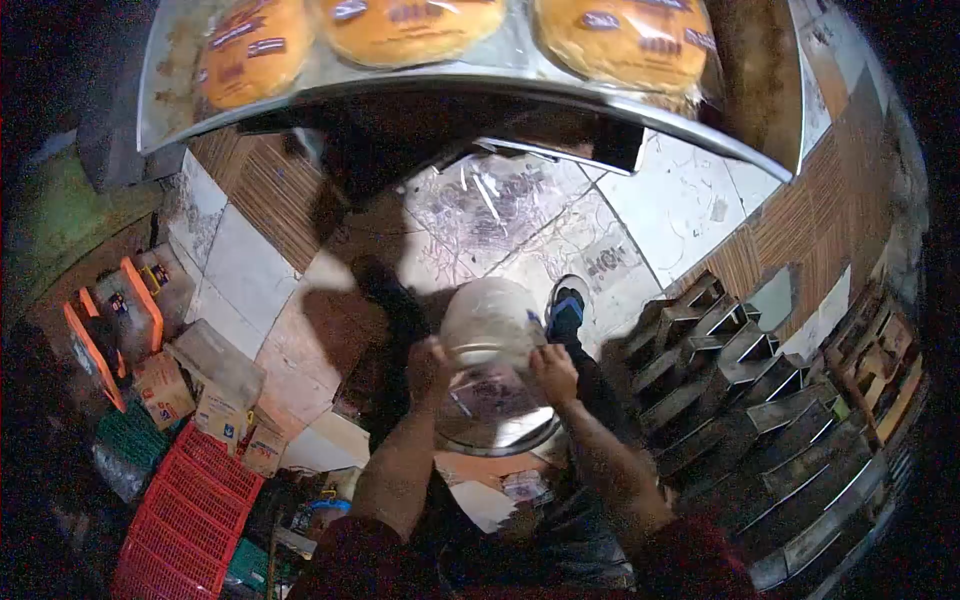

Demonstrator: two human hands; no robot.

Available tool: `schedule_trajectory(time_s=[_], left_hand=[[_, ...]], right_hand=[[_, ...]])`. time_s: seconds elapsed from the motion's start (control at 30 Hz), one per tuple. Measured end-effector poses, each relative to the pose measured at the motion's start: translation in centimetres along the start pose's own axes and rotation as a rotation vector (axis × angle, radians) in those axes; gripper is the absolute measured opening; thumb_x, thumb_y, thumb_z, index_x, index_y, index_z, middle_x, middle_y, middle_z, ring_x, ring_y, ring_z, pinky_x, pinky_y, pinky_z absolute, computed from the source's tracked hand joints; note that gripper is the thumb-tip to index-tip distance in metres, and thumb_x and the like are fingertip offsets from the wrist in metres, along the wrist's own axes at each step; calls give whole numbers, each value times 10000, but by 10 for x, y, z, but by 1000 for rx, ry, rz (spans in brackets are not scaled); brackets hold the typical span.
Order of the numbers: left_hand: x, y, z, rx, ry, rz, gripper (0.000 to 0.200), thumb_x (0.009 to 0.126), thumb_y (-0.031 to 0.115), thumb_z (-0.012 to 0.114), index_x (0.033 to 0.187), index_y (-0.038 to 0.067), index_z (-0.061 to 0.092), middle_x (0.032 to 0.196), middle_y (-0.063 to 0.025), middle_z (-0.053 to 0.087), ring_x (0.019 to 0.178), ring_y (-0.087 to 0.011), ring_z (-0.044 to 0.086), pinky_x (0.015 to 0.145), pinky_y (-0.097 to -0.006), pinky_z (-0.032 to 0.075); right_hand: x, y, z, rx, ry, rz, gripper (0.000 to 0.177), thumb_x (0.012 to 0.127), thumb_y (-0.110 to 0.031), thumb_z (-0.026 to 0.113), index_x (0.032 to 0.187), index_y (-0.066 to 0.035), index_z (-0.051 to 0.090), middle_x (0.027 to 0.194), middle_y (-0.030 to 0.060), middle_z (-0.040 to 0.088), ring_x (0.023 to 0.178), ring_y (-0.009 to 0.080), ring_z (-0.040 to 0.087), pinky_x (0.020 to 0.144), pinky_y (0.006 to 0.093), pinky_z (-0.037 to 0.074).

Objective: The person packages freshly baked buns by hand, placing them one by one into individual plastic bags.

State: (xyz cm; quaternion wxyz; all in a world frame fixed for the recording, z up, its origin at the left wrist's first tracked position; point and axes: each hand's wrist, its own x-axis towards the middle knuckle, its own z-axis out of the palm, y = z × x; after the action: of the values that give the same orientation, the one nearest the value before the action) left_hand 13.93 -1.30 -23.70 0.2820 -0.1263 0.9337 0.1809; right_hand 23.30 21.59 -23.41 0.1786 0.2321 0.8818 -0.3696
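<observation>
Low in the middle of the head view is a pale, rounded object [490, 312], its exact kind unclear. My left hand [428, 372] is at its left side, fingers curled against the edge. On the right side my right hand [553, 374] has its fingers bent round the edge. Just below, between my forearms, a round rim [500, 448] encloses a shiny surface. At the top, a metal table [500, 72] bears wrapped round orange-brown items [630, 40] with printed labels.
Stacked dark metal trays or tins [750, 400] fill the right side. Red plastic crates [190, 515], cardboard boxes [165, 390] and an orange-edged object [143, 305] lie at left. My shod foot [567, 303] is on the tiled floor [690, 200].
</observation>
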Motion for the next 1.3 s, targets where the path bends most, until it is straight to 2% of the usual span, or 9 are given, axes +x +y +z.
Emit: schedule_trajectory(time_s=[0.1, 0.17, 0.67, 0.77, 0.9, 0.97, 1.1, 1.17, 1.3], left_hand=[[-5, -54, 20, 364, 276, 534, 286, 841, 278, 400, 787, 65, 583, 816, -174, 562, 777, -324, 547, 687, -418, 445], [-5, 6, -22, 15, -4, 126, 293, 853, 267, 400, 777, 40, 569, 768, -180, 533, 719, -344, 526, 643, -439, 421], [1, -54, 36, -63, 29, 116, 269, 840, 238, 390, 771, 26, 540, 815, -219, 542, 836, -369, 506, 785, -440, 385], [2, -14, -1, 131, 234, 344, 287, 833, 244, 389, 825, 21, 569, 863, -230, 555, 881, -379, 507, 830, -436, 382], [-7, -68, 75, -108, 153, 121, 281, 831, 220, 419, 864, -4, 586, 906, -227, 567, 877, -367, 526, 824, -432, 396], [-5, -95, 117, 46, 446, 351, 265, 832, 207, 451, 815, -16, 594, 883, -207, 576, 834, -338, 545, 781, -417, 425], [9, -41, 64, -220, 608, 377, 239, 812, 196, 519, 747, -16, 609, 820, -167, 596, 741, -298, 576, 696, -395, 469], [6, -15, 41, 83, 691, 287, 222, 783, 197, 544, 736, -4, 627, 810, -165, 615, 706, -320, 589, 683, -418, 479], [-7, 26, -24, 59, 259, -18, 268, 792, 283, 485, 818, 82, 660, 929, -150, 628, 691, -353, 606, 637, -423, 488]], right_hand=[[-6, -39, -13, 97, 111, 184, 202, 807, -255, 542, 870, -67, 577, 792, 138, 535, 728, 350, 543, 641, 426, 456], [-6, -39, -15, 105, 169, 130, 204, 797, -260, 542, 854, -69, 585, 766, 133, 536, 696, 348, 545, 602, 434, 460], [-2, -40, -9, -35, 140, 126, 163, 753, -217, 558, 809, -64, 565, 746, 131, 521, 703, 346, 539, 592, 419, 455], [-5, -39, -10, -55, 131, 36, 128, 776, -161, 537, 815, -40, 546, 739, 143, 512, 689, 355, 523, 587, 416, 450], [1, -49, -18, -110, 57, -90, 153, 833, -167, 475, 833, -25, 533, 761, 168, 509, 708, 372, 523, 597, 429, 440], [-3, -41, -13, -27, 44, 54, 197, 857, -198, 440, 846, -26, 534, 787, 176, 516, 726, 393, 519, 620, 441, 431], [4, -39, -13, -71, -6, 76, 236, 875, -225, 403, 864, -34, 541, 807, 184, 522, 737, 412, 512, 642, 457, 419], [12, -41, -19, -20, -52, -18, 243, 877, -232, 396, 870, -44, 549, 821, 189, 528, 746, 416, 513, 641, 466, 414], [4, -32, -9, -129, -56, -17, 252, 882, -209, 370, 850, -42, 555, 817, 181, 543, 755, 407, 522, 639, 460, 423]])
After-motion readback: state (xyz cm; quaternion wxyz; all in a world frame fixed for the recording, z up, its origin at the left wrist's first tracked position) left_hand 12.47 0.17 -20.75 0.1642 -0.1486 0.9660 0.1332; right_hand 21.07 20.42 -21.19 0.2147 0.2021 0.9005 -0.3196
